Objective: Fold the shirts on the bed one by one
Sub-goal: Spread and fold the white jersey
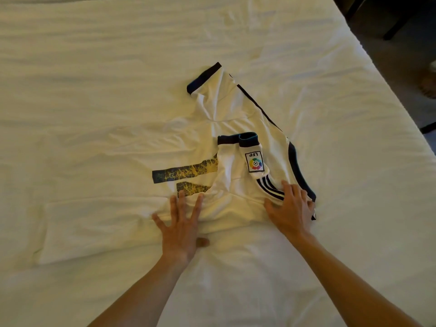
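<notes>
A white football shirt [236, 128] with dark trim lies on the white bed [94, 79], partly folded. Its near sleeve [245, 166], with a coloured LFP badge and three dark stripes, is laid over the back, half covering a cracked gold and dark number [184, 172]. The far sleeve [212, 83] points away from me. My left hand [180, 228] lies flat with spread fingers on the shirt's near edge. My right hand [291, 207] presses flat on the shoulder by the dark collar band, fingers straight.
The bed sheet is wrinkled all around. The bed's right edge [387, 90] runs diagonally at the right. Beyond it are a dark floor and dark furniture legs [396, 27].
</notes>
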`<state>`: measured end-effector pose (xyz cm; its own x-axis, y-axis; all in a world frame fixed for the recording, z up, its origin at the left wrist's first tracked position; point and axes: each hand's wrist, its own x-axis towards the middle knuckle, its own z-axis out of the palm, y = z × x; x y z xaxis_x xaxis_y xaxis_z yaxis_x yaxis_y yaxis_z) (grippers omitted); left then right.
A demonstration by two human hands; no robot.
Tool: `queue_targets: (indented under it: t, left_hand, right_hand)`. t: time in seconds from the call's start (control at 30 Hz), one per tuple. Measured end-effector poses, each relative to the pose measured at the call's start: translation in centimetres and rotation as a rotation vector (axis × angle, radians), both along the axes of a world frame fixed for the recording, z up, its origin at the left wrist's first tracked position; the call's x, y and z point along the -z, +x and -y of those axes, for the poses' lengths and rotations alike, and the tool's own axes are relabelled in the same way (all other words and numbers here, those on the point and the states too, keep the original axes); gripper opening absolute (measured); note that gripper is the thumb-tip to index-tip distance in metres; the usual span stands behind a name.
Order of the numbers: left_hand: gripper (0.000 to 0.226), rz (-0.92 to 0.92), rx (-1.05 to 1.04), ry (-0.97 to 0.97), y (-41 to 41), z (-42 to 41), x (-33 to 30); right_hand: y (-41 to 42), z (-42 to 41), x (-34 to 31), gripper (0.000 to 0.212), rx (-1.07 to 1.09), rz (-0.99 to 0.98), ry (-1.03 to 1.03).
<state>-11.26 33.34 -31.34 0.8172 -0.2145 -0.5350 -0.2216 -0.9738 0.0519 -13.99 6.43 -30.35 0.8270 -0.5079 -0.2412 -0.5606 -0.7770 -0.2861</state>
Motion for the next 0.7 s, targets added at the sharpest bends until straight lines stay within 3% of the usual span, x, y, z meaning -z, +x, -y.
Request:
queue_targets:
  t: [0.17,0.27,0.43,0.57,0.7]
  left_hand:
    - [0.131,0.002,-0.013,0.015,0.1,0.1,-0.2]
    - [0.133,-0.011,-0.024,0.01,0.2,0.1,-0.4]
    - [0.136,-0.085,-0.077,-0.023,0.7,0.0,-0.9]
    - [0.137,-0.188,-0.188,-0.009,3.5,2.2,-2.2]
    - [0.099,-0.09,-0.479,-0.265,7.5,5.8,-3.1]
  right_hand:
    - [1.7,2.3,-1.3,0.006,-0.005,0.053,0.191]
    - [2.2,3.8,-1.0,0.01,0.062,0.182,0.257]
    - [0.5,3.8,0.3,0.05,0.141,0.117,0.337]
    - [0.0,3.9,1.3,0.045,0.088,0.085,0.343]
    - [0.9,5.0,1.4,0.018,0.116,0.121,0.376]
